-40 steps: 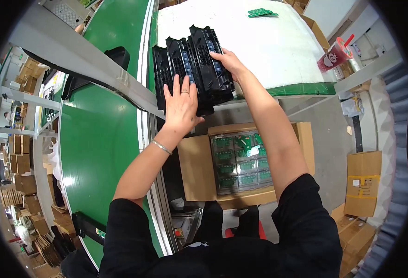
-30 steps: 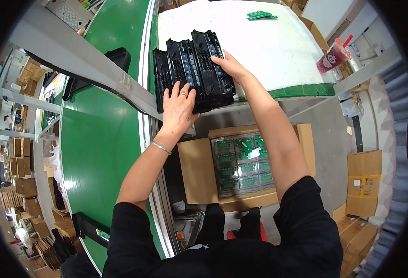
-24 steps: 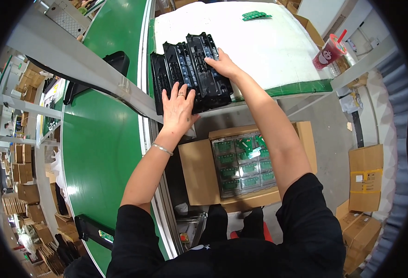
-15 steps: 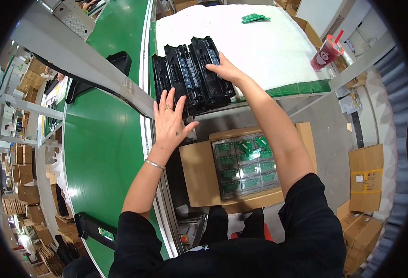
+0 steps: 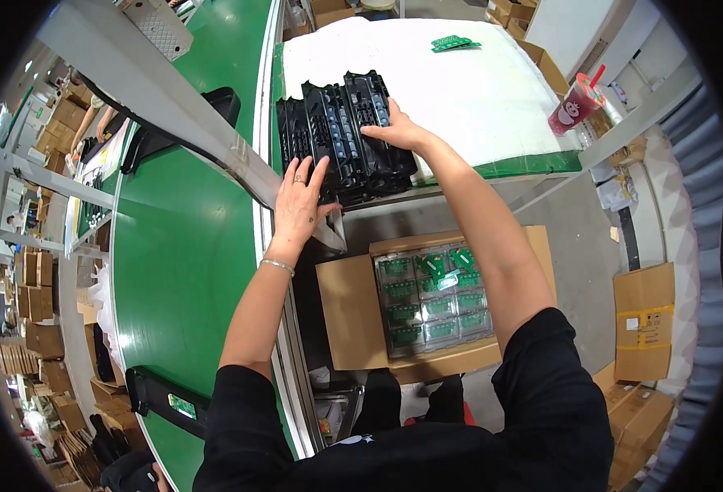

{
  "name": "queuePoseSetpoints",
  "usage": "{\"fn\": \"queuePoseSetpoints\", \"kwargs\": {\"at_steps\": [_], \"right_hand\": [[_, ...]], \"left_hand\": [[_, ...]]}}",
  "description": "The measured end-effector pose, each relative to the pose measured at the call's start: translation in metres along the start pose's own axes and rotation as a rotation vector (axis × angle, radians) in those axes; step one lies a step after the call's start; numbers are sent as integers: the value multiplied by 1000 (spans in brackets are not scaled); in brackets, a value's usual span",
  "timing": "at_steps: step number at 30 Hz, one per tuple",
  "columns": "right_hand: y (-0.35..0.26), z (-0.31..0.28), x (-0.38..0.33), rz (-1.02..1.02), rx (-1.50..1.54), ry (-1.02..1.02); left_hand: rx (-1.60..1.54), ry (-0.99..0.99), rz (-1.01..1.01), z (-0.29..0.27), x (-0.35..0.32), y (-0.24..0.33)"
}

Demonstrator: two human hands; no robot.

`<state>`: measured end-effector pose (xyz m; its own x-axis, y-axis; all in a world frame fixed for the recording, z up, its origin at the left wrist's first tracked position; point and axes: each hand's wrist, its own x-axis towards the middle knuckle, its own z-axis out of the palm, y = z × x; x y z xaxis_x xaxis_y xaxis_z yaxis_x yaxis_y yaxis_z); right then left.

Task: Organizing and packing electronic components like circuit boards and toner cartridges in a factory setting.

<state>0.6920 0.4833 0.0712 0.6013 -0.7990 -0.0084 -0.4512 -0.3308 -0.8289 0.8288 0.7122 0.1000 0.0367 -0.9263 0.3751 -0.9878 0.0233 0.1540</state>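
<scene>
Several long black plastic housings [image 5: 347, 135] with ribs and rows of grey rollers lie side by side on a white-covered table [image 5: 460, 98]. My right hand [image 5: 398, 133] is at the rightmost housing, its thumb over the top and its fingers along the right side, partly hidden. My left hand [image 5: 298, 205] rests its outstretched fingers at the near left end of the row, with the thumb apart. It grips nothing that I can make out.
A green belt [image 5: 189, 279] runs along the left, carrying black parts, one with a green circuit board [image 5: 182, 405]. Below the table, an open carton [image 5: 353, 316] holds trays of green boards. Green boards [image 5: 453, 43] and a red drink cup [image 5: 574, 107] stand farther off. A metal post [image 5: 173, 98] crosses the upper left.
My left hand has drawn its spread fingers closer together against the housings. My right hand stays at the rightmost one. Parts on the green belt have shifted slightly away from me.
</scene>
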Motion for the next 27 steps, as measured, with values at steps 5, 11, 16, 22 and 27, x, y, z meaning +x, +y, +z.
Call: {"fn": "queuePoseSetpoints", "kwargs": {"at_steps": [5,11,16,22,27], "right_hand": [[6,-5,-5,-2,35,-72],[3,-5,-2,-32,63,-84],[1,0,-2,32,19,-83],[6,-5,-3,10,19,-42],[-8,-12,-19,12,64,9]], "left_hand": [[134,-147,-111,-18,6,19],[719,-292,126,-1,-3,-9],[473,-309,-28,-1,1,-5],[461,-239,0,-10,-2,0],[73,-5,-57,-34,-20,23]]}}
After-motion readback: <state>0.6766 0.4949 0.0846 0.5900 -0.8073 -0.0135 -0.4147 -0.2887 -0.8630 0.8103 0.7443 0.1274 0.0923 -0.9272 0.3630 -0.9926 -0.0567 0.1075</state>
